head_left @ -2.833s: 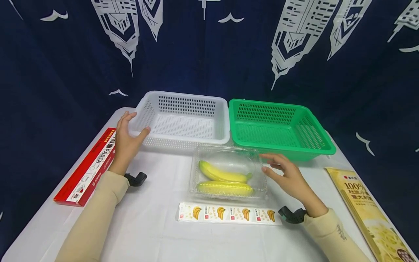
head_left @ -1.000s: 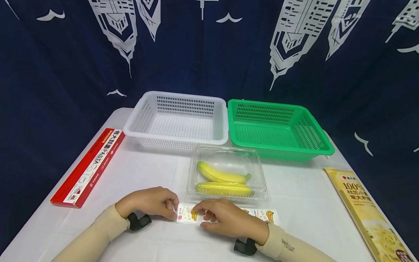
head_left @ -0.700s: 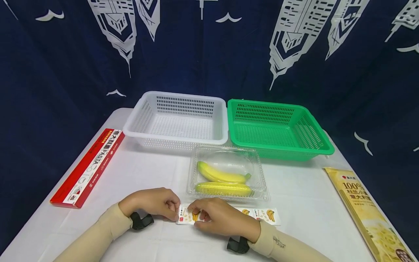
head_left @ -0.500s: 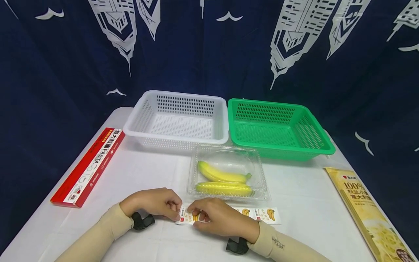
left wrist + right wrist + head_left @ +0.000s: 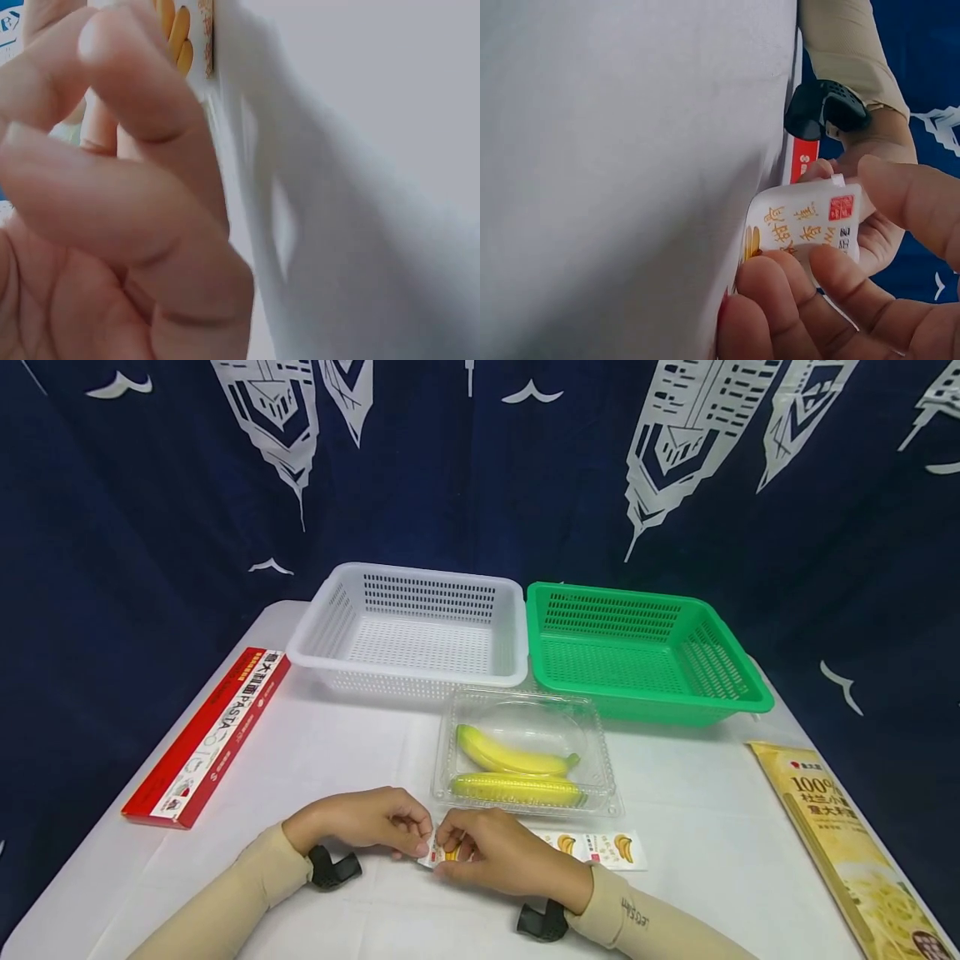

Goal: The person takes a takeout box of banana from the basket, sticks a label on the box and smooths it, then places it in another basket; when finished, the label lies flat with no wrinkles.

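Note:
A strip of banana stickers [image 5: 592, 847] lies on the white table, its left end bent up. At that end my left hand [image 5: 367, 818] pinches the edge between thumb and index finger. My right hand [image 5: 510, 856] covers the middle of the strip, its curled fingers gripping the printed face near the same end. In the right wrist view the raised sticker [image 5: 795, 225] shows between both hands. Just behind them sits a clear plastic clamshell box [image 5: 600, 760], with a banana [image 5: 517, 756] and an ear of corn [image 5: 517, 789] seen through it.
Behind the box, a white basket [image 5: 412, 678] and a green basket [image 5: 645, 693] stand side by side. A red pasta box [image 5: 206, 735] lies along the left edge of the table, a yellow pasta packet [image 5: 840, 835] along the right.
Both hands came down from the white basket and the clamshell box to the sticker strip. Within the last half second the left hand moved slightly right, and the strip's left end bent up.

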### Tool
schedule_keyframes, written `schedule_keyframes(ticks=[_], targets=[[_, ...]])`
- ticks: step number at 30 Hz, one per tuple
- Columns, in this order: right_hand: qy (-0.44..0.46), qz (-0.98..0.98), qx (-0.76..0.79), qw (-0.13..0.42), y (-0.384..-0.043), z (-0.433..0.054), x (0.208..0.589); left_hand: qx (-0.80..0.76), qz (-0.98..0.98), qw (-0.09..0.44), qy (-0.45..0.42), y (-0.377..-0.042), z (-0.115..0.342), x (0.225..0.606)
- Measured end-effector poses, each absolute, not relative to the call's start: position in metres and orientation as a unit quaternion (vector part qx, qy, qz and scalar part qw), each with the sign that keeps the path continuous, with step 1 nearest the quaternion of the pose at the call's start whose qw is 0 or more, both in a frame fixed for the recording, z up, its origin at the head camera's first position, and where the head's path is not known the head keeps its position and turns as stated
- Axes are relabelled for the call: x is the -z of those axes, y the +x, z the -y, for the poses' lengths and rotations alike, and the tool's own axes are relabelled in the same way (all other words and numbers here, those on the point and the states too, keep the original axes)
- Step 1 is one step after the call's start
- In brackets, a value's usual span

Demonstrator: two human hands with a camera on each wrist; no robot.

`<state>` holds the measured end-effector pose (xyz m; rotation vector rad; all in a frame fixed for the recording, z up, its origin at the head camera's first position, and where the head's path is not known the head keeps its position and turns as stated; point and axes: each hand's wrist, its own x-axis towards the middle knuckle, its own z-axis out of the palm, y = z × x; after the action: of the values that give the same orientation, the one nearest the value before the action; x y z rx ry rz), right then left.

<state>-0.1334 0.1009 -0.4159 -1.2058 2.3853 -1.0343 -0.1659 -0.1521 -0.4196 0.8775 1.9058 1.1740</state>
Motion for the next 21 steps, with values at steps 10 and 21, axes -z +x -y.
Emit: schedule_keyframes(ticks=[10,21], targets=[[-0.408,-0.832,0.358,0.118,-0.132,-0.1,0.422,-0.474,-0.722,0.367,0.345,-0.163,0.148,0.421],[-0.415,-0.838,0.34,0.096,-0.129,-0.106,0.408,-0.456,-0.739,0.395,0.3,-0.163,0.159,0.417]])
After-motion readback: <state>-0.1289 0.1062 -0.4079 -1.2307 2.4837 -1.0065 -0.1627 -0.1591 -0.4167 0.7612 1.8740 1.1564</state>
